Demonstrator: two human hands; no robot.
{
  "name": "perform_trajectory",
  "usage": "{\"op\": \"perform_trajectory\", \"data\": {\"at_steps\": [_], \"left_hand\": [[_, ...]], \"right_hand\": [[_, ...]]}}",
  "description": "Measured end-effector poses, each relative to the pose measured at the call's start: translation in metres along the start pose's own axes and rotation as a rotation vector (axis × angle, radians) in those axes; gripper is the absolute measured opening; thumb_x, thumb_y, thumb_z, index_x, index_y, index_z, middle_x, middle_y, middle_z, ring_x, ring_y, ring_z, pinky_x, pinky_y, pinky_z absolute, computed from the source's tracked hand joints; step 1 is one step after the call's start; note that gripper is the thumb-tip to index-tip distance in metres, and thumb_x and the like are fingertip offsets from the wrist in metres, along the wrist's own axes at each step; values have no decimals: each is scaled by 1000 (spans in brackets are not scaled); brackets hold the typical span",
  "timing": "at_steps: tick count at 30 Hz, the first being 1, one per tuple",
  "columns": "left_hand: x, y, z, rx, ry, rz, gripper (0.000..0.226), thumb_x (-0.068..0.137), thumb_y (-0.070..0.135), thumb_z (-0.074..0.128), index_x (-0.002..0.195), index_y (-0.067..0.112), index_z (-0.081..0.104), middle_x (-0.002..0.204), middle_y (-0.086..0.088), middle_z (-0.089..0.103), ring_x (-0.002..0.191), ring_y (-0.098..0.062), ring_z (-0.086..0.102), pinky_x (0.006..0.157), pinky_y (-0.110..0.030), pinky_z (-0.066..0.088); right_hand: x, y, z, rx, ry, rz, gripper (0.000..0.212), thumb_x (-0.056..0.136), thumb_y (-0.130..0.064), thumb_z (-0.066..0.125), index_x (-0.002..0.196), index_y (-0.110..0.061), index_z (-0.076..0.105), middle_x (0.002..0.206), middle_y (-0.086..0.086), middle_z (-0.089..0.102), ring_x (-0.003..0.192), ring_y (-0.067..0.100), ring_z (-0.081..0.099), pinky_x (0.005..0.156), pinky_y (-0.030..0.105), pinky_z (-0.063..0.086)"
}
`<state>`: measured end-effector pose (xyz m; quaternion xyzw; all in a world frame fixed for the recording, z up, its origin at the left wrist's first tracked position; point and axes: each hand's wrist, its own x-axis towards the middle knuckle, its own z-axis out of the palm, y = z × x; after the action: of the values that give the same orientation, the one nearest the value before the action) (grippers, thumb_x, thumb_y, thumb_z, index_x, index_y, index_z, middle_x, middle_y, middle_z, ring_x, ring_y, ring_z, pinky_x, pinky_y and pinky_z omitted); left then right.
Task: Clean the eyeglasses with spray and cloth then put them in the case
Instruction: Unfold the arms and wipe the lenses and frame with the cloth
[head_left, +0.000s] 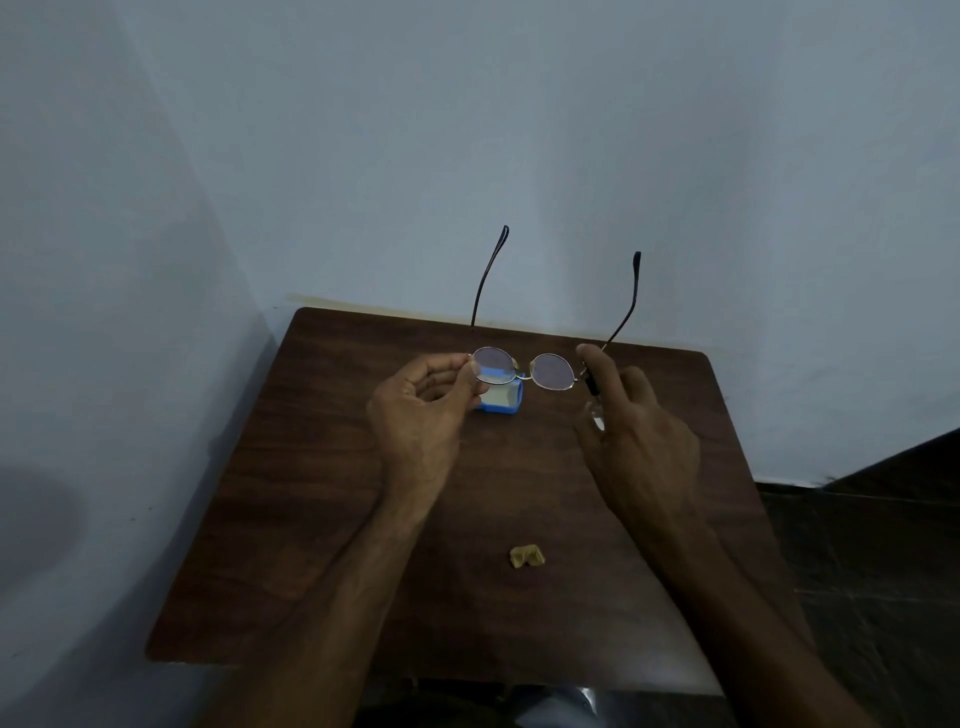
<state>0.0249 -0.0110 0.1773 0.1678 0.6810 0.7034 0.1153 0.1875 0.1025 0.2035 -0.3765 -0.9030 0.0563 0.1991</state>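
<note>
From the head camera, the eyeglasses (524, 370) are held up above the far half of a dark wood table (322, 519), lenses facing the wearer and both temple arms unfolded, pointing away toward the pale wall (519, 130). The left hand (423, 410) pinches the outer rim of the left lens between thumb and forefinger, the other fingers curled in. The right hand (634, 431) closes on the frame at the right hinge with thumb and forefinger — it also has a small clear spray bottle (596, 405) with a dark top tucked against the palm.

Under the glasses, partly seen through the left lens, a blue case (501, 400) sits on the table with its light inside showing; whether it touches the left hand's fingers cannot be told. A small crumpled yellowish cloth (528, 557) lies alone nearer the wearer, well apart from the case and roughly between the two forearms.

The table's far edge runs close along the wall, and its left edge stands near a second wall that meets the first in a corner. Its right edge is open to a dark floor (857, 545) — the free side. The wood to the left of the left forearm and around the cloth is bare, as is the strip by the near edge.
</note>
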Motion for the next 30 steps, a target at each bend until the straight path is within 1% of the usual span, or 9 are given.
{"op": "perform_trajectory", "data": {"at_steps": [3, 5, 9, 14, 16, 18, 22, 27, 30], "left_hand": [[0, 2, -2, 2, 16, 5, 22, 90, 13, 83, 111, 10, 79, 91, 0, 81, 80, -13, 81, 72, -32, 68], [1, 2, -3, 0, 23, 11, 22, 90, 14, 83, 111, 9, 79, 92, 0, 82, 81, -13, 81, 72, -33, 68], [2, 1, -3, 1, 26, 17, 21, 90, 14, 83, 111, 10, 79, 93, 0, 82, 82, -14, 81, 73, -36, 68], [1, 1, 1, -29, 18, 24, 19, 91, 13, 83, 109, 8, 80, 90, 0, 82, 80, -16, 81, 72, -39, 68], [0, 1, 2, -38, 14, 29, 17, 91, 13, 83, 107, 8, 80, 89, 0, 82, 81, -18, 82, 74, -41, 68], [-2, 1, 3, -39, 2, 38, 15, 91, 12, 83, 106, 11, 81, 89, 2, 82, 81, -16, 82, 75, -42, 68], [-6, 2, 3, -10, -5, 56, 16, 91, 12, 83, 107, 15, 80, 90, 4, 82, 82, -14, 81, 77, -45, 68], [-5, -1, 0, 20, 4, 51, 19, 91, 13, 83, 109, 13, 80, 93, 4, 81, 85, -11, 81, 77, -42, 68], [-6, -3, 1, 30, -11, 59, 20, 91, 12, 83, 111, 11, 80, 95, 2, 81, 86, -11, 81, 78, -40, 68]], "right_hand": [[0, 2, -4, -95, 21, -14, 67, 92, -20, 70, 150, -36, 42, 112, -1, 59, 67, 13, 42, 55, 23, 29], [-2, 4, -6, -143, 2, -36, 66, 90, -21, 70, 148, -36, 42, 110, -1, 57, 65, 16, 47, 53, 22, 27], [-3, 2, -6, -71, -27, -23, 67, 94, -20, 65, 152, -38, 36, 116, -4, 58, 71, 18, 59, 53, 26, 37], [-9, -17, -1, 277, -88, -66, 72, 95, -20, 66, 153, -43, 30, 138, -4, 59, 95, 16, 67, 64, 34, 56], [-10, -29, 6, 291, -106, -77, 69, 97, -22, 65, 153, -43, 30, 140, -4, 58, 99, 16, 68, 70, 36, 60], [-8, -37, 15, 255, -110, -62, 64, 99, -24, 63, 154, -37, 33, 141, 0, 58, 101, 20, 68, 72, 37, 61], [-2, -44, 21, 258, -69, -29, 64, 96, -21, 62, 152, -34, 34, 146, 0, 56, 93, 24, 71, 70, 41, 61], [1, -42, 18, 189, -63, -26, 62, 100, -24, 61, 155, -32, 36, 149, 1, 53, 97, 25, 70, 67, 30, 49], [2, -47, 17, 274, -49, -78, 66, 97, -20, 64, 155, -30, 36, 143, 4, 57, 92, 22, 70, 64, 33, 56]]}}
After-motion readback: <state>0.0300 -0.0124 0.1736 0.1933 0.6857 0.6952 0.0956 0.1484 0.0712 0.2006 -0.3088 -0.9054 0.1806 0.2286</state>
